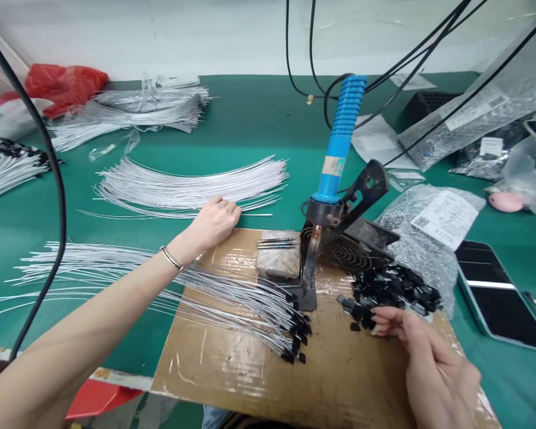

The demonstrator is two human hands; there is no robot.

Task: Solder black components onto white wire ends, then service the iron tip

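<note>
My left hand is closed at the near edge of a spread of loose white wires, with a single white wire coming out beside its fingers. My right hand reaches to a heap of small black connector-like pieces. Its thumb and fingers are drawn together at the near left side of the heap; what they hold, if anything, is hidden. Below my left forearm lies another row of white wires, their right ends fitted with black pieces.
A blue-handled soldering iron stands in its black holder beside a block on cardboard. Phone and bubble-wrap bags lie right. Tied wires lie behind; a black cable hangs left.
</note>
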